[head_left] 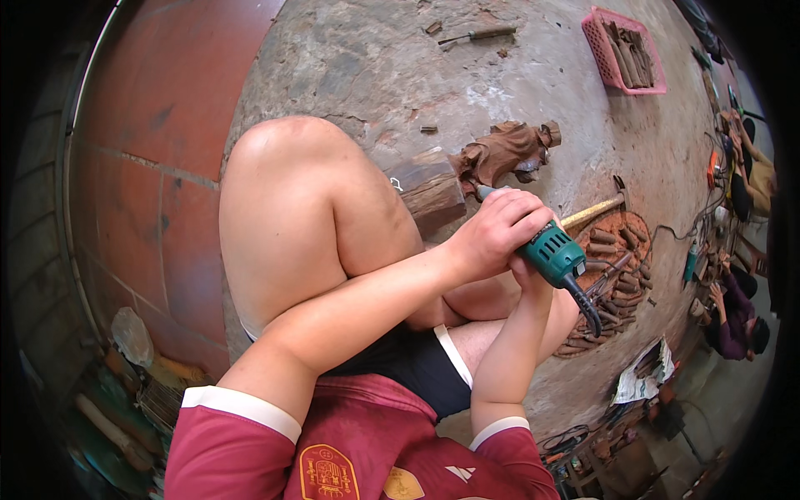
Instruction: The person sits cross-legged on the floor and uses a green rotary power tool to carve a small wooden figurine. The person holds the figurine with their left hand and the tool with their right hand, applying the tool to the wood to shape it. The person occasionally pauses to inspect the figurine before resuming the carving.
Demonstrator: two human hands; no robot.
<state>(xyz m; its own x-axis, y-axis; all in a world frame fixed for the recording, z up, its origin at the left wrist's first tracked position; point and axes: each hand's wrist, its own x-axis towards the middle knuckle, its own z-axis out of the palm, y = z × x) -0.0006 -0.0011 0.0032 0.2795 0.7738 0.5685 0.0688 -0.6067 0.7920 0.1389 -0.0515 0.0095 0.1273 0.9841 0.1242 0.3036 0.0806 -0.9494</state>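
A dark green die grinder (552,252) with a black cord slants over my crossed legs, its narrow nose toward a carved wooden figure (504,154). My left hand (502,227) is closed over the grinder's front part from above. Beneath the body, my right hand (527,271) is closed against it, most of its fingers hidden behind the tool. The brown figure, with carved folds, lies on its side on the floor. Its blocky, rough wooden base (427,193) rests beside my raised knee. My left hand hides the grinder's tip, so contact with the wood cannot be made out.
A round tray (612,312) of carving tools lies right of my legs, a yellow-handled hammer (593,212) at its edge. Further off are a pink basket (606,52) of wooden pieces and a lone chisel (479,35). Other people (737,321) sit at the far right, among cables.
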